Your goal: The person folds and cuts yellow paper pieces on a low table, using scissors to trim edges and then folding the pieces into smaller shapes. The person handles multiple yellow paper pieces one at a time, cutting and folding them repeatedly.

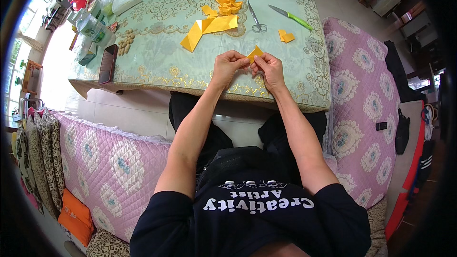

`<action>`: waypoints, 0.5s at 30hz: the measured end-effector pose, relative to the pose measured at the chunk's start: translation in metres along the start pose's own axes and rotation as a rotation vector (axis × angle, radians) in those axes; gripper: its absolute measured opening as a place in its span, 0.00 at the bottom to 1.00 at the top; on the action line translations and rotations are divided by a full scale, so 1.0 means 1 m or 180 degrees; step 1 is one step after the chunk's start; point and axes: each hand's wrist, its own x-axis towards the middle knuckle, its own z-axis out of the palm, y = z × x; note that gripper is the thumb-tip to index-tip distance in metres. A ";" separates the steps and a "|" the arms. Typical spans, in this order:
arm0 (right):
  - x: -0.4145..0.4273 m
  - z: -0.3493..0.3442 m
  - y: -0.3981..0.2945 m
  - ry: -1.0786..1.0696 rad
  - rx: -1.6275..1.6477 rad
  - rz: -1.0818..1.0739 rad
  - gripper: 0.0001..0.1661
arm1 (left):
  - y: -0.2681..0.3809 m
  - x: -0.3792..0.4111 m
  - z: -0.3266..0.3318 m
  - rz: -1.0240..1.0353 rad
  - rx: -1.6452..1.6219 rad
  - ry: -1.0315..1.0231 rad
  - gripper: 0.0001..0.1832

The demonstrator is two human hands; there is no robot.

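Between my two hands is a small piece of folded orange-yellow paper (255,54), held just above the near part of the table. My left hand (228,67) pinches its left side between thumb and forefinger. The thumb and fingers of my right hand (270,69) grip its right side. Beyond them lie creased yellow paper strips (217,25), and behind these is a cluster of folded yellow paper pieces (227,3). Another small folded piece (286,36) rests to the right. The fingers hide the lower part of the held paper.
Metal scissors (257,25) and a knife with a green handle (296,19) lie on the covered table (157,59). At the left are a smartphone (108,63), peanuts (126,43) and a plastic jar (93,28). Quilted seats (360,89) flank the right side and front.
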 end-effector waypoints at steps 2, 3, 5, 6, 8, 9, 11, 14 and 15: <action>-0.001 0.001 -0.001 -0.0009 -0.0005 0.0000 0.09 | 0.000 0.000 0.000 0.0009 0.0011 -0.0012 0.05; -0.001 0.001 -0.002 -0.0011 -0.0008 -0.0002 0.09 | 0.000 0.000 -0.001 0.0020 0.0027 -0.0032 0.05; 0.000 -0.001 0.000 -0.0035 -0.0034 -0.0008 0.09 | 0.000 0.001 -0.001 0.0028 0.0025 -0.0059 0.05; 0.001 -0.002 0.001 -0.0049 -0.0047 -0.0011 0.09 | -0.001 0.001 -0.002 0.0025 0.0007 -0.0066 0.05; 0.001 -0.003 0.002 -0.0058 -0.0051 -0.0011 0.09 | -0.002 0.002 -0.003 0.0014 0.0017 -0.0071 0.05; 0.001 -0.003 0.001 -0.0061 -0.0054 -0.0012 0.09 | -0.002 0.002 -0.002 0.0006 0.0045 -0.0070 0.05; 0.000 -0.001 0.001 -0.0013 -0.0017 -0.0011 0.09 | -0.001 0.002 -0.001 -0.0008 0.0018 -0.0098 0.05; 0.000 0.000 0.000 0.0014 0.0006 -0.0052 0.09 | 0.000 0.002 0.001 -0.0003 0.0017 -0.0196 0.06; 0.000 0.000 0.000 0.0014 0.0010 -0.0072 0.09 | -0.001 0.003 0.000 0.0009 0.0125 -0.0234 0.06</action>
